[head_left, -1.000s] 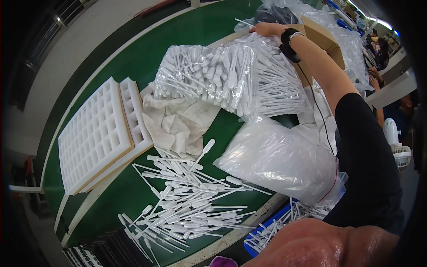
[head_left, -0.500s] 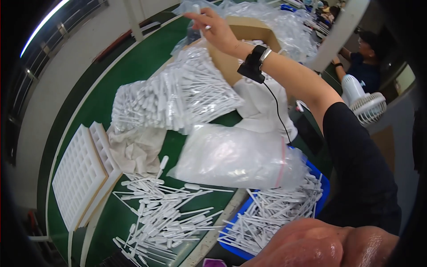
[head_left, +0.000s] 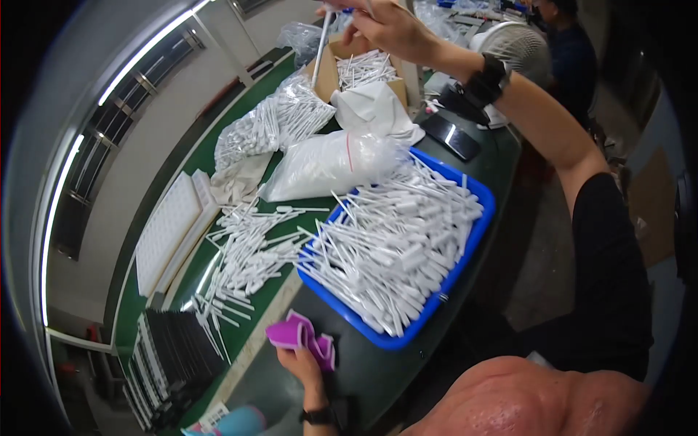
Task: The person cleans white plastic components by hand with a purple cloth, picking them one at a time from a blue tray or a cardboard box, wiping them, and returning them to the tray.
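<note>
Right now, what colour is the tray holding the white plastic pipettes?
Blue. The tray shows best in the head view, its rim visible around the pile of pipettes.

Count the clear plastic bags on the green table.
3. One bag of white pipettes at the far left, one bag of white material beside the blue tray, one crumpled bag behind the cardboard box. More may be hidden.

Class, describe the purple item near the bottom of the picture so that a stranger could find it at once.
Start at the blue tray heaped with white pipettes. Just below its near corner, the left hand holds a purple pad. It is the only purple thing among white plastic.
</note>
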Demonstrator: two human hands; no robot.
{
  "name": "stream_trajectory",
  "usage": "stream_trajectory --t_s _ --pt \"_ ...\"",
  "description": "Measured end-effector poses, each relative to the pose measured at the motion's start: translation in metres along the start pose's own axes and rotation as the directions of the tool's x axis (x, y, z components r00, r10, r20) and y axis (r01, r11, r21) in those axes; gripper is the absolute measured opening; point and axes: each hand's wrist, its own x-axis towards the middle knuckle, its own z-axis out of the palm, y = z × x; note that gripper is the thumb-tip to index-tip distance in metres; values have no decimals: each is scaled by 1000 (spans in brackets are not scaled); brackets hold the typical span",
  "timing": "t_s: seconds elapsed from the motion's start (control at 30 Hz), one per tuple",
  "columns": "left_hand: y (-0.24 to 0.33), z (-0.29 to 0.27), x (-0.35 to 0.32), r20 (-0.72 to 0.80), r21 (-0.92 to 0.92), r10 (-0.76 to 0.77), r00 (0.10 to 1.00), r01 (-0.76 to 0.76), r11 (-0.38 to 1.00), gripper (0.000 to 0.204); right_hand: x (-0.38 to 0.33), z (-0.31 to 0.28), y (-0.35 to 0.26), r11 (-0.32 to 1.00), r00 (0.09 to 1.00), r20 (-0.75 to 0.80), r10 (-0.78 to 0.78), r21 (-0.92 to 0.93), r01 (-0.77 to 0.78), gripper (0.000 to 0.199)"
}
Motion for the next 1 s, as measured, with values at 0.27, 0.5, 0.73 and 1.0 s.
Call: stream_trajectory --t_s 0.27,0.5,0.73,1.0 --pt "-33 -60 16 44 -69 138 989 -134 989 24 -98 -16 -74 918 918 107 383 69 -391 29" --pt "-14 -90 16 83 54 203 976 -208 977 32 -187 20 -175 407 796 456 399 690 -599 22" --pt "-11 -86 23 93 111 215 972 -225 968 33 -238 53 -186 -63 724 577 379 796 -602 12" --pt "1 -88 16 106 101 185 977 -196 975 29 -261 70 -197 -90 638 579 509 772 -629 12"
